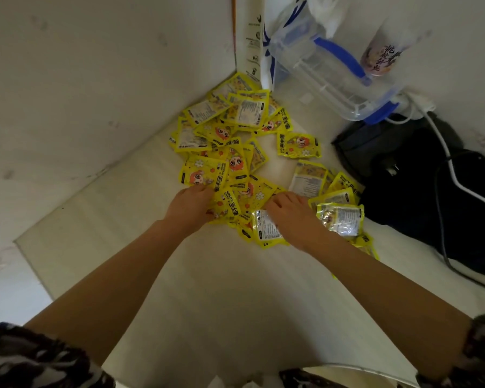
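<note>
Our left hand point(192, 203) and right hand point(291, 217) rest curled fingers on the yellow packets point(235, 163), which are heaped toward twelve o'clock on the white surface point(221, 289). Whether either hand grips one, we cannot tell. A clear box point(319, 65) sits at one o'clock.
</note>
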Motion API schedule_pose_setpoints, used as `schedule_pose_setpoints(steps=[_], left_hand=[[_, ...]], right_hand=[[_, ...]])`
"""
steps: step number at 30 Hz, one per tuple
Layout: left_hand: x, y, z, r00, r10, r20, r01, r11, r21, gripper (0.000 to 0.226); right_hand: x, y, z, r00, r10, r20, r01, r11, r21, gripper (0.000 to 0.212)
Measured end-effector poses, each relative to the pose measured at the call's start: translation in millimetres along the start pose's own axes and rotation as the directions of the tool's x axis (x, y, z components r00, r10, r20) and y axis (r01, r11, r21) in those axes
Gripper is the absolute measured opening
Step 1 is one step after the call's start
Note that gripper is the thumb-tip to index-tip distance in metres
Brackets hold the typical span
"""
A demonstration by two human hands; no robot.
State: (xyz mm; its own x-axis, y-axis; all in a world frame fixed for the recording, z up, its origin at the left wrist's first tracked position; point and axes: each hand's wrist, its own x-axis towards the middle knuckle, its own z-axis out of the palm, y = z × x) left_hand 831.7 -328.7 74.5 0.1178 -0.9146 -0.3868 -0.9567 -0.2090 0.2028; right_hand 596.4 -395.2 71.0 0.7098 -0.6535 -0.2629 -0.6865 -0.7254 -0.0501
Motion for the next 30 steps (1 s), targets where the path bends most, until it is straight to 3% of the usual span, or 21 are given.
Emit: schedule_pose_setpoints(steps=[5, 11, 18, 21, 25, 30], left_hand=[[-10, 0, -1, 0.998, -0.036, 0.050, 0.036, 0.999, 0.009, 0.058], [-22, -2, 10, 0.996, -0.090, -0.028, 0.091, 0.995, 0.049, 0.060], [-37, 1, 19, 0.987, -0.138, -0.077, 0.109, 0.948, -0.298, 0.043], [-42, 0, 18, 0.980, -0.188, -0.071, 0.141, 0.897, -0.419, 0.055], [-48, -5, 12, 0.961, -0.273, 0.046, 0.252, 0.790, -0.558, 0.065], [-44, -18, -2, 0.963, -0.264, 0.063, 0.260, 0.827, -0.498, 0.075]], right_hand=[[-8, -9, -5, 1.000, 0.025, 0.007, -0.025, 1.000, -0.012, 0.041], [-22, -10, 0, 0.999, 0.026, 0.042, -0.023, 0.998, -0.061, 0.042], [-30, -12, -2, 0.999, 0.005, 0.038, -0.004, 1.000, -0.029, 0.031], [-31, -12, -5, 0.997, -0.023, 0.076, 0.020, 0.999, 0.035, 0.017], [-35, -13, -15, 0.994, -0.001, 0.109, -0.018, 0.985, 0.174, 0.018], [-35, -10, -34, 0.981, 0.065, 0.181, -0.134, 0.906, 0.400, 0.031]])
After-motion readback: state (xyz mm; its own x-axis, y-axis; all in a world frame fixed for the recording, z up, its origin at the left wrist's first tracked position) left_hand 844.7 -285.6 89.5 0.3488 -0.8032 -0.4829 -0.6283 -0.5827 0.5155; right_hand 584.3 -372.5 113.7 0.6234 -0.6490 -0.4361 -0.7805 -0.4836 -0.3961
